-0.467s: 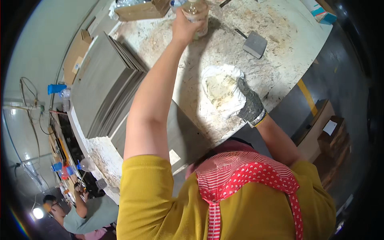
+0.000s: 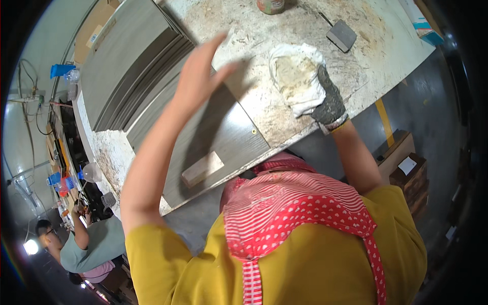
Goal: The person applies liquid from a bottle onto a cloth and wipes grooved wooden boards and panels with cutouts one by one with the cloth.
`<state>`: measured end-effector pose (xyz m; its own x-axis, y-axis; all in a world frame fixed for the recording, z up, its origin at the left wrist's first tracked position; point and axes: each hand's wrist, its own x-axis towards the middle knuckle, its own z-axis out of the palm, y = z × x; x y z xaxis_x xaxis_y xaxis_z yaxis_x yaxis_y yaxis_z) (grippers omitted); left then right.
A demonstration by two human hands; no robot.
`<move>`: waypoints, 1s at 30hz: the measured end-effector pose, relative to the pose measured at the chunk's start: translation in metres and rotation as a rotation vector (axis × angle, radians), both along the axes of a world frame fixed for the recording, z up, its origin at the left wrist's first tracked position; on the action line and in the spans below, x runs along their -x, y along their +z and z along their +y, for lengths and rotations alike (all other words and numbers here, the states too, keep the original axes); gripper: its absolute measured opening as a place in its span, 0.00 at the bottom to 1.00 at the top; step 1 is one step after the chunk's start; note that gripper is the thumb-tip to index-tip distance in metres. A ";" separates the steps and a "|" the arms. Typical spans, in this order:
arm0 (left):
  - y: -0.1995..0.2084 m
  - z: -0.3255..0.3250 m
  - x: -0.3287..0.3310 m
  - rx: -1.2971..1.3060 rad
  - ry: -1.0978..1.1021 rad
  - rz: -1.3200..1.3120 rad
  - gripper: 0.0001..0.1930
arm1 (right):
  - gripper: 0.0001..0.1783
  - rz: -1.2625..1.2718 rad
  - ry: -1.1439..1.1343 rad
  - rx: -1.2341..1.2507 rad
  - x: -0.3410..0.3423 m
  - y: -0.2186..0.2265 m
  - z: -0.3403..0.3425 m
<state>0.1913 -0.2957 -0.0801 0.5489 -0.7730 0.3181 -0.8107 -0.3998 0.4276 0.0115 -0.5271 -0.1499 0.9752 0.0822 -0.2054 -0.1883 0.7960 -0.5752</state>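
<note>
My bare left hand is in the air above a grey wood-grain board, its fingers apart and slightly blurred, with nothing in them. A dark grey work glove covers my right hand, which grips a crumpled white cloth from its right side. Yellowish stains mark the cloth's middle, and it rests over the worktable. Near the board's front edge lies a small pale block. At the top edge stands a clear container, partly cut off by the frame.
Several grey boards are stacked at the left. A grey square pad with a thin dark handle lies at the far right of the table. Cardboard boxes sit below on the right. Another person works at the lower left.
My left hand has let go of the container and come back toward me, over the board. The view has shifted, showing more of the board and block. My right hand still holds the cloth.
</note>
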 end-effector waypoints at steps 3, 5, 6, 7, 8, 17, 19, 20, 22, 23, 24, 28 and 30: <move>-0.015 0.145 0.115 -0.311 0.154 0.223 0.36 | 0.39 0.160 -0.179 -0.161 -0.009 0.004 0.012; -0.020 0.211 0.191 -0.425 0.232 0.214 0.42 | 0.38 0.037 -0.047 -0.239 -0.006 -0.013 0.003; -0.018 0.228 0.217 -0.514 0.268 0.146 0.38 | 0.37 -0.040 0.006 -0.255 -0.007 -0.019 0.001; -0.028 0.239 0.225 -0.503 0.277 0.145 0.38 | 0.37 0.057 -0.132 -0.210 -0.009 -0.018 0.009; -0.037 0.248 0.229 -0.506 0.277 0.076 0.33 | 0.36 0.054 -0.176 -0.168 -0.007 -0.016 0.011; 0.069 0.270 0.204 -0.271 0.160 -0.385 0.19 | 0.27 -0.292 -0.323 -0.172 0.047 0.037 0.035; 0.127 0.261 0.184 -0.180 0.186 -0.383 0.19 | 0.25 -0.120 -0.692 -0.014 0.056 0.102 0.063; 0.150 0.258 0.180 -0.170 0.186 -0.334 0.18 | 0.25 -0.316 -0.444 -0.130 0.067 0.110 0.046; 0.179 0.254 0.177 -0.144 0.193 -0.336 0.16 | 0.26 -0.384 -0.389 -0.033 0.079 0.144 0.043; 0.183 0.255 0.178 -0.150 0.214 -0.249 0.15 | 0.26 -0.247 -0.599 0.156 0.087 0.174 0.064; 0.180 0.280 0.164 -0.178 0.219 -0.192 0.14 | 0.27 -0.268 -0.626 -0.099 0.078 0.175 0.099; 0.171 0.297 0.164 -0.065 0.353 -0.350 0.12 | 0.27 -0.366 -0.481 0.088 0.070 0.193 0.111; 0.166 0.306 0.156 -0.121 0.458 -0.362 0.14 | 0.27 -0.393 -0.460 0.093 0.050 0.198 0.138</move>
